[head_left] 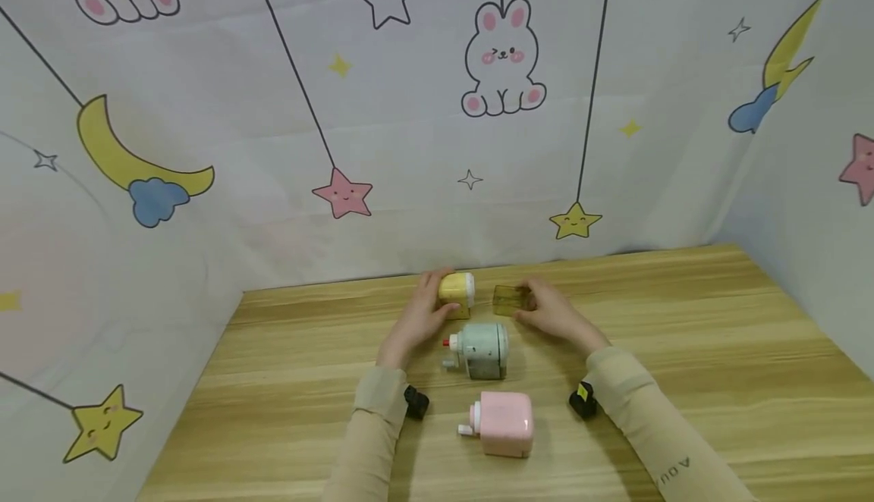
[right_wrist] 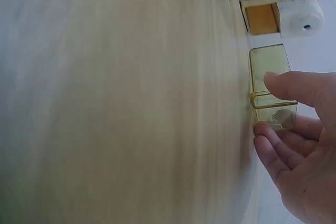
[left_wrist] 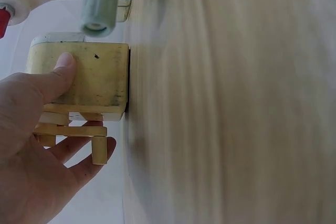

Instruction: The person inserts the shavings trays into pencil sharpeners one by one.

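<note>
At the back of the table, my left hand (head_left: 415, 321) grips a yellow crank pencil sharpener (head_left: 454, 287). The thumb presses its near side and the other fingers reach round behind the crank (left_wrist: 98, 149), as the left wrist view shows. To its right, my right hand (head_left: 556, 314) pinches a see-through yellow shavings drawer (right_wrist: 269, 64) between thumb and fingers. The drawer stands apart from the sharpener, low over the tabletop. In the right wrist view, an open slot (right_wrist: 262, 19) shows in the sharpener's body.
A grey-green crank sharpener (head_left: 485, 350) stands in front of the yellow one, between my forearms. Nearer to me is a pink sharpener (head_left: 507, 424) with a white crank. Behind the wood-grain table (head_left: 287, 381) hangs a printed white cloth (head_left: 410, 123).
</note>
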`<state>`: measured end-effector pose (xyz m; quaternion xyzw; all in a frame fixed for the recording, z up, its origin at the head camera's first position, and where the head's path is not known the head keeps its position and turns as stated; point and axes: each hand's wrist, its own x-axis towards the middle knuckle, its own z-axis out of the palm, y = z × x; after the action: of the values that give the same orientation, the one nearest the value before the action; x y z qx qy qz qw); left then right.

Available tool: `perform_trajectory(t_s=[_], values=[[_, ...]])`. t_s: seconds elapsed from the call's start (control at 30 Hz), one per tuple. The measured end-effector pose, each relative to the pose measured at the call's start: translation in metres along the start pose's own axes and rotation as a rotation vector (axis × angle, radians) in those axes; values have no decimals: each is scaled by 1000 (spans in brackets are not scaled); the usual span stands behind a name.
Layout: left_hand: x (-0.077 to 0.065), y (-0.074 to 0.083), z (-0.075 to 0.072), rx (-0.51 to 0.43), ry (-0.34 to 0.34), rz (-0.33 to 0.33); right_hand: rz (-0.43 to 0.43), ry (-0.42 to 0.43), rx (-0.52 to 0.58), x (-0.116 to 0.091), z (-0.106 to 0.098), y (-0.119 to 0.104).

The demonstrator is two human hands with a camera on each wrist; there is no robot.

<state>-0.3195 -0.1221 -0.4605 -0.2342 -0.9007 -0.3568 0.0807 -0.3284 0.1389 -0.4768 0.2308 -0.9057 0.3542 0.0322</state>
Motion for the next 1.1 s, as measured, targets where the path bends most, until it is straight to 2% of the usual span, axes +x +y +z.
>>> perform_trajectory(t_s=[0.67, 1.1], values=[[4, 4, 4, -1, -54, 37, -27, -35, 15, 6, 13, -17], [3, 6, 8, -76, -95, 38, -22, -50, 18, 7, 15, -21]])
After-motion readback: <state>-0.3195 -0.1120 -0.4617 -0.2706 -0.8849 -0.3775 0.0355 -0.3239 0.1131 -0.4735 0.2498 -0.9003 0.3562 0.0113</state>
